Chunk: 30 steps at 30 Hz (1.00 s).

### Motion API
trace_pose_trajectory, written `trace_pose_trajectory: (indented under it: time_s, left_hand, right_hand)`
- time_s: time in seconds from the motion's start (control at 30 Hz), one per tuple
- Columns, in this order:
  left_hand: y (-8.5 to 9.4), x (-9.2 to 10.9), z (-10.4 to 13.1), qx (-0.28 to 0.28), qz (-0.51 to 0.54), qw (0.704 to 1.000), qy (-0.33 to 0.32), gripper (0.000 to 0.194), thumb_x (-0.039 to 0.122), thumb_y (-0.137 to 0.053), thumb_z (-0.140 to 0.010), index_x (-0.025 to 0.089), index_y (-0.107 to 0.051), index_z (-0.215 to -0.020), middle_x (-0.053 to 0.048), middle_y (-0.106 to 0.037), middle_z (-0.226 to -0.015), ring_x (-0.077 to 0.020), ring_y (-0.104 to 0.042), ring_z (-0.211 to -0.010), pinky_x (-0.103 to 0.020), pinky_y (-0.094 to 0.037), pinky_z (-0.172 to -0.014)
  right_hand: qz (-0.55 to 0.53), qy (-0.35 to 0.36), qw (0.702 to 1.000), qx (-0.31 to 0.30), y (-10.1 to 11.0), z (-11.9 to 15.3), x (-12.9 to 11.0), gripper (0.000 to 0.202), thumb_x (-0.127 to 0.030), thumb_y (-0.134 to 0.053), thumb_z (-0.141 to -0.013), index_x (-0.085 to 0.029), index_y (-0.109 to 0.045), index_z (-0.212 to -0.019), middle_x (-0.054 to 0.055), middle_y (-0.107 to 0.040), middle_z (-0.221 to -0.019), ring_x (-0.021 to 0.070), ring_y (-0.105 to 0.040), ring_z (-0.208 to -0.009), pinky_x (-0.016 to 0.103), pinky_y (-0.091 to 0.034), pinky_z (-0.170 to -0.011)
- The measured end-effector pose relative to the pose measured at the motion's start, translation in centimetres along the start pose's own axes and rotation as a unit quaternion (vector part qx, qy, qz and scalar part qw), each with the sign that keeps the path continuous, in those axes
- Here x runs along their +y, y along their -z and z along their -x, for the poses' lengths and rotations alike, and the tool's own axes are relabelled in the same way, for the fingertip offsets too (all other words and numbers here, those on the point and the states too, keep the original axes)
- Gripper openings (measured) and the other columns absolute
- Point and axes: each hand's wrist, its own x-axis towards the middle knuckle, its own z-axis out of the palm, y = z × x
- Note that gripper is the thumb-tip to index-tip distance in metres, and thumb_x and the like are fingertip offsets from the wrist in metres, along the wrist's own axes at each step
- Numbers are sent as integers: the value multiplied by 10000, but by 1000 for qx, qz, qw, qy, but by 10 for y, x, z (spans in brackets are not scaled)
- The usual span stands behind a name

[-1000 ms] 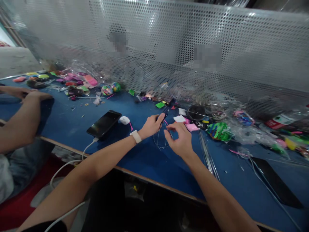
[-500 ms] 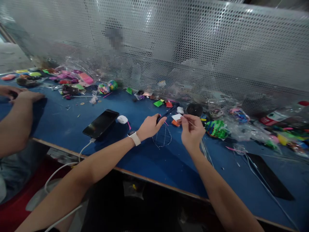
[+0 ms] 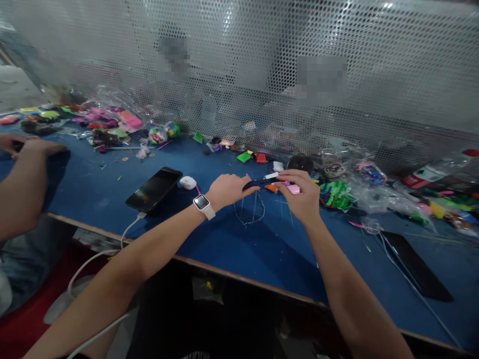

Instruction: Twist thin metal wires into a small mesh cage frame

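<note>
My left hand (image 3: pixel 232 190), with a watch (image 3: pixel 202 203) on its wrist, is closed around a dark blue slim tool (image 3: pixel 258 183) whose exact kind is unclear. My right hand (image 3: pixel 302 192) is closed, its fingertips meeting at the tool's far end; what they pinch is hidden. A thin wire outline (image 3: pixel 251 223), rounded at the bottom, shows just below my left hand. Several fine straight wires (image 3: pixel 286 210) appear below my right fingers. Around the fingertips are a white packet (image 3: pixel 271 175), an orange piece (image 3: pixel 271 188) and a pink packet (image 3: pixel 294 189).
A phone (image 3: pixel 154 189) with a cable and a white case (image 3: pixel 187 182) lie left. Green sequined fabric (image 3: pixel 336 194), plastic bags (image 3: pixel 389 197), a bottle (image 3: pixel 441 167) and a black slab (image 3: pixel 418 267) are right. Another person's hands (image 3: pixel 35 145) rest far left. A perforated metal screen (image 3: pixel 239 65) stands behind.
My right hand has moved left and slightly up to the end of the dark blue tool. The tool now lies more level. The pink packet has come into sight under my right hand.
</note>
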Motion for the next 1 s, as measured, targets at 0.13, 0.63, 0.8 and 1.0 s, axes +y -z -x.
trace_pose_trajectory:
  time_s: [0.13, 0.63, 0.8, 1.0]
  left_hand:
    - [-2, 2, 1, -2, -29, 1000, 2, 653, 689, -445, -1150, 149, -782, -1296, -169, -778, -874, -324, -758, -820, -367, -469, -737]
    - [-9, 1, 0, -6, -60, 998, 3, 714, 710, -412, -1150, 119, -811, -1174, -182, -776, -848, -338, -781, -826, -364, -453, -713]
    - [-12, -2, -1, -9, -90, 996, -2, 734, 701, -375, -1161, 109, -808, -1140, -193, -781, -850, -339, -785, -813, -364, -443, -704]
    - [-12, -1, -1, -24, -79, 996, 23, 833, 746, -299, -1147, 74, -791, -1125, -226, -780, -867, -365, -797, -839, -368, -436, -687]
  right_hand:
    - [16, 21, 1000, -5, 0, -1, 0, 141, -428, -794, -999, -312, -868, -968, 74, -874, -1107, 337, -785, -1139, 619, -609, -1072]
    - [71, 51, 995, -52, -6, 3, 15, 216, -470, -745, -1040, -306, -843, -939, 66, -876, -1030, 337, -771, -1042, 611, -573, -1039]
    - [95, 55, 992, -55, -13, 6, 11, 224, -430, -715, -1066, -281, -820, -937, 81, -856, -1011, 320, -737, -1016, 566, -565, -1017]
    - [131, 25, 991, -34, -30, 10, 3, 206, -351, -616, -1080, -264, -739, -939, 115, -772, -1038, 325, -673, -1034, 536, -553, -1005]
